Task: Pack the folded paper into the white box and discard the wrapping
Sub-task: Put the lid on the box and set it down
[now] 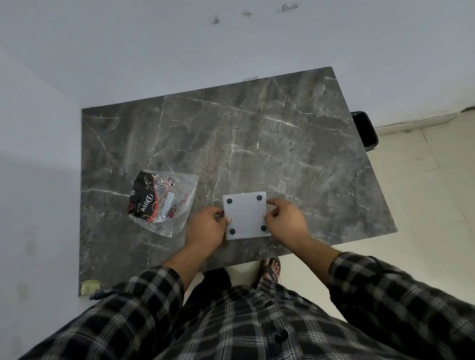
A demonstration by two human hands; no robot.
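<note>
Near the worktop (255, 127) front edge, roughly mid-width, the white box (246, 215) is lying flat w/ four black dots facing up — prob. its underside, so it looks upside down. It's about square, so no real long axis; sides are running nearly parallel to the worktop edges.

Left hand (206, 227) is pinching the box's left side, right hand (285, 220) is pinching the right side, fingers curled onto the edges, both touching it.

Wrapping (163, 204), a clear bag w/ dark red/black printed stuff inside, is sitting just left of the box, toward the front-left part of the worktop, apart from both hands. Can't tell if the folded paper is in there.

Step, as I judge it: getting the box ready, prob. turning it over or opening it; packing not yet done. Next move is calling for a steady two-sided grip, flipping it opening-up, then reaching for the bag. Dark bin (366, 130) past the right edge looks like the discard spot.
</note>
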